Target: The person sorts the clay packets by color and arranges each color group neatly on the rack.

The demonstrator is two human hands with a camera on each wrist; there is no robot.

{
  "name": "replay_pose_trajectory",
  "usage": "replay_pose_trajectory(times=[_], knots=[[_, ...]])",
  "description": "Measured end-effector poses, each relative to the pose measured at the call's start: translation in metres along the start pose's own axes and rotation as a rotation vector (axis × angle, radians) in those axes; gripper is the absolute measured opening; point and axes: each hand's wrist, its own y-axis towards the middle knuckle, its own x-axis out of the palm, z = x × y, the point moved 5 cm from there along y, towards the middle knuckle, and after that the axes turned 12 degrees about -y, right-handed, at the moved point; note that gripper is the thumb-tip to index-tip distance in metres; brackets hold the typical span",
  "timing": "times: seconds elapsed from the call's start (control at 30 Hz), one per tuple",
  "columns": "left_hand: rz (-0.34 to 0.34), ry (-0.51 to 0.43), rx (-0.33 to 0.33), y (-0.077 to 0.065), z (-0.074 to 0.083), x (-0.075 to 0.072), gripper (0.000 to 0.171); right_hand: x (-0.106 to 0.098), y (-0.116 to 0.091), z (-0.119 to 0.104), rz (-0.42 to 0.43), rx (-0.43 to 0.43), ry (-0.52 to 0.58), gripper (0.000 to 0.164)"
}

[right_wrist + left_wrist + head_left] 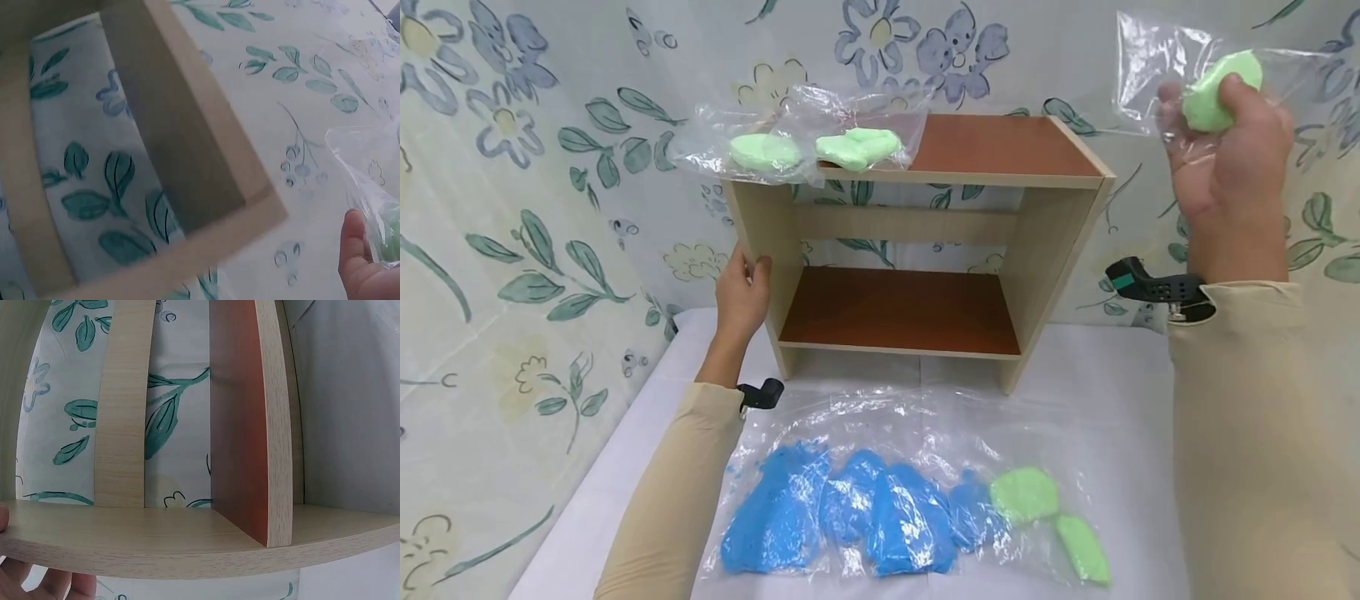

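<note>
One bag (1213,96) is pinched by the right grip (1238,158) at two o'clock, one shelf (910,312) by the left grip (743,296) at nine; two more bags (765,152) are borne atop.

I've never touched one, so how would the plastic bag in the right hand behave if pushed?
The plastic bag is probably floppy, judging by its creased film. Its glossy surface may feel slippery. The uneven green lump inside seems unlikely to roll.
</note>
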Motion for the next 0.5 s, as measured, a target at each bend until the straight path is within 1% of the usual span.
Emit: replay_pose_trajectory(times=[0.07, 0.1, 0.2, 0.3, 0.4, 0.47, 0.5], knots=[[0.002, -0.001, 0.000, 0.001, 0.000, -0.001, 0.045, 0.020, -0.002, 0.009, -0.050, 0.035, 0.051, 0.035], [0.002, -0.002, 0.000, 0.001, 0.000, -0.001, 0.045, 0.029, -0.005, 0.015, -0.076, 0.047, 0.057, 0.036], [-0.001, -0.002, -0.001, 0.001, 0.001, -0.001, 0.044, 0.051, -0.012, 0.032, -0.126, 0.092, 0.034, 0.037], [-0.003, -0.003, -0.003, 0.001, 0.000, 0.000, 0.043, 0.064, -0.018, 0.049, -0.154, 0.122, -0.051, 0.038], [-0.009, -0.005, -0.010, 0.000, 0.000, 0.000, 0.044, 0.073, -0.022, 0.064, -0.151, 0.152, -0.122, 0.038], [-0.010, -0.005, -0.012, 0.000, 0.000, 0.000, 0.045, 0.076, -0.026, 0.074, -0.143, 0.167, -0.208, 0.040], [-0.009, -0.005, -0.009, 0.000, 0.000, 0.000, 0.045, 0.077, -0.028, 0.077, -0.144, 0.172, -0.274, 0.044]])
